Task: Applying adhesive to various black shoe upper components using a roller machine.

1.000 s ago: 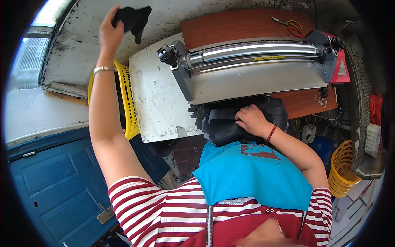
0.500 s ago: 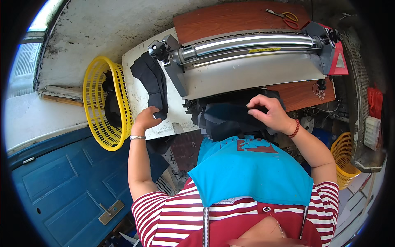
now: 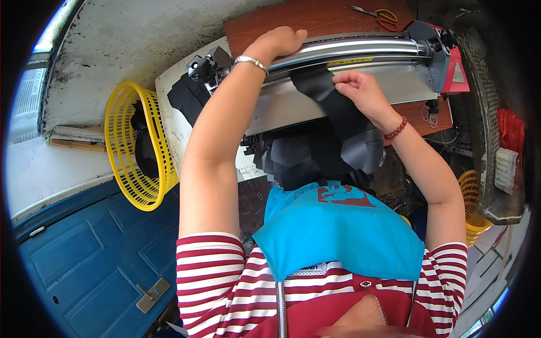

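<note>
A long black piece of fabric or sheet material (image 3: 321, 93) lies across the metal plate, its far end at the roller (image 3: 349, 50) and its near part hanging over the plate's front edge. My right hand (image 3: 366, 96), thumb and fingers together, grips its right edge. My left hand (image 3: 282, 42) reaches over the left part of the roller machine, fingers stretched to the right behind the roller; their undersides are hidden. More black and grey pieces (image 3: 293, 152) lie heaped at my lap, below the plate. A stack of black pieces (image 3: 189, 98) rests to the left of the machine, partly behind my left arm.
A yellow basket (image 3: 166, 169) with black pieces in it stands at the left. Scissors (image 3: 386, 19) with red and yellow handles lie on the brown board (image 3: 248, 31) behind the machine. Another yellow basket (image 3: 473, 214) is low at the right, near a concrete ledge (image 3: 501, 211).
My left hand has left the stack of black pieces and moved up and right, over the roller. A black piece now lies across the plate to the roller, in my right hand, which has moved up.
</note>
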The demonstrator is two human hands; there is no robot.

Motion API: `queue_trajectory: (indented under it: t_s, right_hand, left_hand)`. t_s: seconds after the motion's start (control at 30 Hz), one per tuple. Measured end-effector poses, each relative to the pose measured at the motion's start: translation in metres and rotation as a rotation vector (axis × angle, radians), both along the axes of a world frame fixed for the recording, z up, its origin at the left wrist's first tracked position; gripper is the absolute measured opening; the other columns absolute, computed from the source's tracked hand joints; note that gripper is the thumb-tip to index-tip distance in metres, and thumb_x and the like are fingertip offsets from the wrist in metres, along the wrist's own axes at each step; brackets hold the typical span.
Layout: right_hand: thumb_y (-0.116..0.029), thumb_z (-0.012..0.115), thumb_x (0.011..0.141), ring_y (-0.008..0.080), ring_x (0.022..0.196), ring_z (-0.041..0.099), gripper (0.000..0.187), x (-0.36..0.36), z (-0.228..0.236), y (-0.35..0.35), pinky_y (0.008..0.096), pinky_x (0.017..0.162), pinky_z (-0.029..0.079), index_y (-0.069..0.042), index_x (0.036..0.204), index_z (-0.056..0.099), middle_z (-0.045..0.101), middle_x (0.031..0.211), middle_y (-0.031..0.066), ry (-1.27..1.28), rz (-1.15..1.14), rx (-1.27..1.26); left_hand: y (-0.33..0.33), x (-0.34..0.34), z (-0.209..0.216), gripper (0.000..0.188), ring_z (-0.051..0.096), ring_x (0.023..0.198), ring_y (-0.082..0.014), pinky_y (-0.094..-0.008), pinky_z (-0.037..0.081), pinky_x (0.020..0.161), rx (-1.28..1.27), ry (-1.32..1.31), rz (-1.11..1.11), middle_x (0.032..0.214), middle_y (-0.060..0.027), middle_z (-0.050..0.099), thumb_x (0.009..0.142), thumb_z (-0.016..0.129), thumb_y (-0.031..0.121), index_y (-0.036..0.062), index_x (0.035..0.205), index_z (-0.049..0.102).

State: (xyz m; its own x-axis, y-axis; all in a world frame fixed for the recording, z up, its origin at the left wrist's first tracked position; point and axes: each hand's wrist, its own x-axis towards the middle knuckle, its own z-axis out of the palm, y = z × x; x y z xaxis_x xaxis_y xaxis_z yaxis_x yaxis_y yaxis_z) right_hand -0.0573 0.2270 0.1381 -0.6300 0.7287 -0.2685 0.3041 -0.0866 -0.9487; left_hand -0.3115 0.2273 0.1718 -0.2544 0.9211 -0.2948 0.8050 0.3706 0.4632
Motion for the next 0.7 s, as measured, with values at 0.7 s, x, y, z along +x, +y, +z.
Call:
queue_trajectory:
  t_s: [0.7]
  right_hand:
    - [-0.031,0.074,0.086,0.0247,0.071,0.067,0.028,0.001,-0.094,-0.116,0.0365,0.065,0.054,-0.007,0.099,0.069,0.061,0.095,0.0090,-0.376,0.625,1.160]
  left_hand:
    - [0.035,-0.062,0.095,0.015,0.062,0.073,-0.0169,-0.0351,0.052,0.063,0.120,-0.732,0.330,0.081,-0.0059,0.063,0.095,0.063,0.023,0.0091,0.092,0.061]
